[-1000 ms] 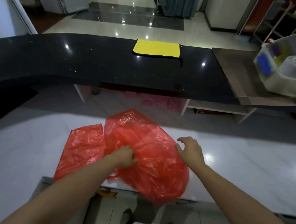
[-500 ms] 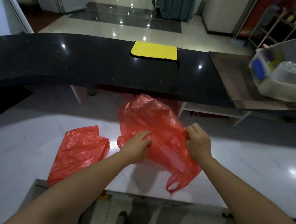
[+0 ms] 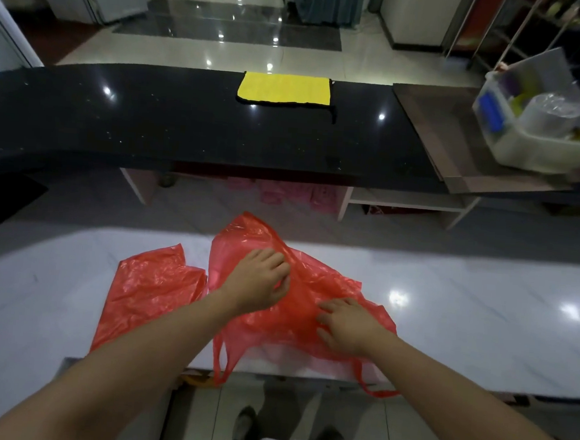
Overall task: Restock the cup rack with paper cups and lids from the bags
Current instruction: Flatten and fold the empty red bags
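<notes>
While lying crumpled on the white marble counter (image 3: pixel 480 319), the red plastic bag (image 3: pixel 311 290) is being pinched by the left hand (image 3: pixel 256 282), fingers curled; the right hand (image 3: pixel 346 323) is pressing spread fingers onto it.

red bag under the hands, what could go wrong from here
The red bag lies at the white counter edge with its handles dangling over it, so it might slide off. The left hand grips thin film, which could tear. The flat bag lies close and may get dragged along.
</notes>
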A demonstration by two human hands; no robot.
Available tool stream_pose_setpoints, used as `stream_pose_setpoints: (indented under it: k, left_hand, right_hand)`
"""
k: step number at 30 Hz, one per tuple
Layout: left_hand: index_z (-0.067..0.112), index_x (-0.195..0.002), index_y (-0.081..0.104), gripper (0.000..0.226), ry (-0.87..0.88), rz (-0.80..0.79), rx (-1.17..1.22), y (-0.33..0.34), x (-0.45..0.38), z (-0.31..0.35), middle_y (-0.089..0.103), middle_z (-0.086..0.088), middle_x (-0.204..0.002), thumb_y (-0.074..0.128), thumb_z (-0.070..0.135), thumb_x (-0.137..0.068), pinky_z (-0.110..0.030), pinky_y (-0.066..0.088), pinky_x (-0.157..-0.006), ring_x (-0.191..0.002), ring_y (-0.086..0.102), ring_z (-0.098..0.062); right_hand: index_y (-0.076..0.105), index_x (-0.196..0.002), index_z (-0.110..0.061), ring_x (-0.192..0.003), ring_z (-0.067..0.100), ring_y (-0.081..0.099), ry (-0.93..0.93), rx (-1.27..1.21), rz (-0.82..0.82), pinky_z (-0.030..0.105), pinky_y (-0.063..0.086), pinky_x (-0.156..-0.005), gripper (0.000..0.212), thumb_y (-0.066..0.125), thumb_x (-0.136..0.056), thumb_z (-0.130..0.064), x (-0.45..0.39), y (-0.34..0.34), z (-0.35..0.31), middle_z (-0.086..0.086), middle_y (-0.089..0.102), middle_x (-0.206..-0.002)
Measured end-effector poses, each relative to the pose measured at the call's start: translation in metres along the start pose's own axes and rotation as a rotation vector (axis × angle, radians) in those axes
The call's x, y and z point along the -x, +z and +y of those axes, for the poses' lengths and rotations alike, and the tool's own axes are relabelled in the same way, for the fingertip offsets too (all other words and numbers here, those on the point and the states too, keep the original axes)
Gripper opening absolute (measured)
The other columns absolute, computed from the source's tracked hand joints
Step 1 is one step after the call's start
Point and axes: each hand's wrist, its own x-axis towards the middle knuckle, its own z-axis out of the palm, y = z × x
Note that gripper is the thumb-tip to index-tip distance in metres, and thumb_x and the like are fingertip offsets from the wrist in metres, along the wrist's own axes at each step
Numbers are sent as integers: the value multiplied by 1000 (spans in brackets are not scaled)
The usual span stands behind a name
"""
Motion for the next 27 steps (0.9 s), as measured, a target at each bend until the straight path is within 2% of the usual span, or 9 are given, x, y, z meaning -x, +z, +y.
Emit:
stream_pose_setpoints:
  k: [5, 7, 9, 12, 15, 17, 20, 23, 27]
  left_hand:
    - [14, -100, 67, 20, -153, 53, -41, 3, -41, -13, 61, -6, -118, 57, 31, -96, -46, 40, -100, -114, 52, -30]
    - [15, -100, 68, 22, -286, -7, -47, 4, -52, -25, 59, -6, -124, 56, 33, -98, -48, 36, -107, -122, 50, -32]
    - [17, -110, 66, 24, -479, -100, -41, 2, -56, -40, 55, -7, -134, 56, 36, -98, -49, 35, -109, -129, 44, -33]
    - [20, -139, 49, 48, -741, -221, 69, -4, -52, -62, 42, -10, -147, 60, 36, -95, -51, 41, -105, -134, 38, -35]
    - [28, -156, 22, 80, -935, -386, 333, -9, -50, -79, 28, -14, -156, 64, 29, -89, -52, 46, -103, -137, 37, -40]
    - [30, -158, 17, 89, -944, -465, 352, -10, -46, -87, 32, -16, -154, 65, 24, -84, -51, 48, -102, -134, 42, -41]
    - [21, -155, 35, 78, -910, -477, 379, -10, -43, -94, 54, -15, -142, 68, 20, -84, -37, 51, -94, -122, 57, -35]
    - [14, -145, 52, 60, -912, -502, 373, -10, -44, -96, 65, -10, -133, 71, 25, -89, -31, 48, -94, -120, 61, -29]
    - [14, -142, 55, 56, -820, -557, 290, -11, -51, -95, 61, -9, -140, 70, 27, -89, -36, 42, -106, -129, 55, -29]
  right_hand:
    - [66, -90, -19, -86, 19, 59, 66, -117, 308, 41, 50, -85, 44, 33, -101, -44, -1, -11, 11, -1, 66, -94]
    - [66, -85, -14, -84, 24, 61, 248, -205, 487, 41, 50, -78, 37, 41, -101, -38, -5, -15, 20, 2, 66, -87]
    - [71, -99, -13, -94, 26, 63, 483, -375, 590, 40, 52, -83, 28, 53, -99, -35, -11, -16, 37, 4, 68, -102]
    - [57, -136, -16, -115, 29, 60, 696, -747, 393, 40, 49, -98, 51, 65, -93, -43, -19, -11, 60, 9, 59, -132]
    - [58, -137, -15, -111, 24, 62, 613, -830, 239, 29, 46, -91, 52, 70, -91, -36, -25, -4, 70, 8, 65, -126]
    - [69, -121, -14, -100, 18, 61, 564, -791, 268, 24, 43, -82, 33, 71, -91, -27, -27, -2, 70, 4, 69, -112]
    - [72, -93, -17, -89, 17, 61, 546, -795, 333, 23, 40, -70, 6, 72, -88, -18, -26, -3, 70, -3, 69, -93]
    - [64, -80, -18, -82, 15, 60, 569, -829, 428, 13, 38, -63, 12, 74, -85, -13, -19, -14, 73, -5, 66, -84]
    - [63, -79, -20, -78, 9, 61, 567, -807, 548, 9, 38, -61, 15, 75, -87, -14, -6, -34, 82, -7, 66, -81]
